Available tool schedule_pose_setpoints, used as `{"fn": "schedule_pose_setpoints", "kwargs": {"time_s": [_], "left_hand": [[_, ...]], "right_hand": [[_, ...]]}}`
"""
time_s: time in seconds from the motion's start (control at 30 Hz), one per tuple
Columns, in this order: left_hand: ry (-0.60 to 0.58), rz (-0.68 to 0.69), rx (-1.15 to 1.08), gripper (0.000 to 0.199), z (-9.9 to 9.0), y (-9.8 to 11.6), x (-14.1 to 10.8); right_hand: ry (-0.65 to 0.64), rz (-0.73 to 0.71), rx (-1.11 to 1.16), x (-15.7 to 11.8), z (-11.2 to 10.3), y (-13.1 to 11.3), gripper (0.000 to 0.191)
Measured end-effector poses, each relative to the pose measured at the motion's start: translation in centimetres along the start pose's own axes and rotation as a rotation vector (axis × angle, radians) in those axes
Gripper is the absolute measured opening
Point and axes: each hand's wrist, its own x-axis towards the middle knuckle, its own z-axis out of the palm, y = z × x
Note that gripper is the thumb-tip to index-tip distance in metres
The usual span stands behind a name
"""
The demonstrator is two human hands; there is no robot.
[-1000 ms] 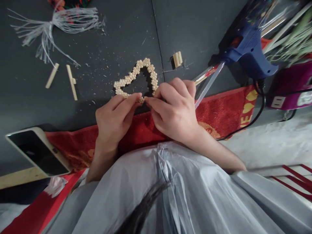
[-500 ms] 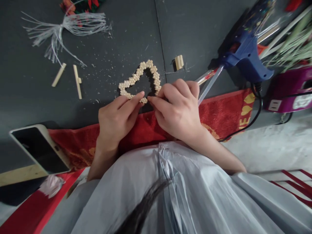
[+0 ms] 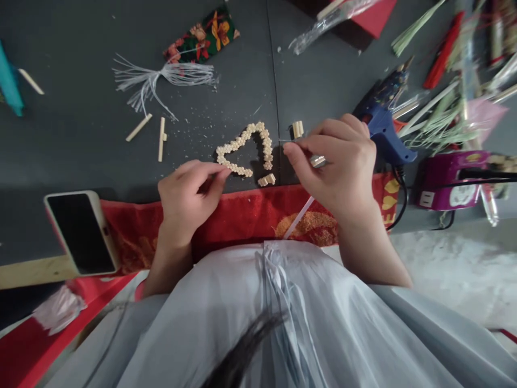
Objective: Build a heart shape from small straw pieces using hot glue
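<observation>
A heart-like outline of small pale bead clusters (image 3: 238, 142) lies on the dark table, with a gap at its lower right. Just below that gap is a loose pale piece (image 3: 266, 180). The thumb and forefinger of my left hand (image 3: 191, 196) are pinched on the outline's lower left edge. Right of the outline, my right hand (image 3: 337, 164) is raised with thumb and forefinger pinched together; a thin thread seems to run from the fingertips, but what they hold is too small to name. A short pale stick bundle (image 3: 298, 129) lies just beyond this hand.
A blue glue gun (image 3: 383, 126) and a purple box (image 3: 448, 180) stand at the right. White strings (image 3: 186, 74) and pale sticks (image 3: 138, 127) lie at upper left. A phone (image 3: 83, 231) rests beside the red towel (image 3: 242, 215).
My right hand has moved off the outline to the right. The outline now shows a gap, with a loose piece below it. The view has shifted, showing more of the table.
</observation>
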Motion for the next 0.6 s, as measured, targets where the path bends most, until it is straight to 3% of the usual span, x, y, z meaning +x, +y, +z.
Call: {"fn": "schedule_pose_setpoints", "kwargs": {"time_s": [0.17,0.3,0.43,0.6], "left_hand": [[-0.039,-0.234,0.010,0.009,-0.7,-0.1,-0.2],[-0.073,-0.315,0.028,0.014,-0.4,0.0,-0.4],[-0.090,-0.355,0.066,0.028,0.2,0.3,-0.8],[-0.093,-0.452,0.096,0.026,0.9,1.2,-0.9]], "right_hand": [[-0.081,-0.029,0.003,1.8,-0.7,0.5,0.031],[-0.161,-0.046,-0.008,3.0,-0.5,0.5,0.012],[-0.174,-0.138,-0.009,3.6,0.2,0.5,0.020],[-0.238,-0.318,-0.010,4.4,1.0,-1.0,0.026]]}}
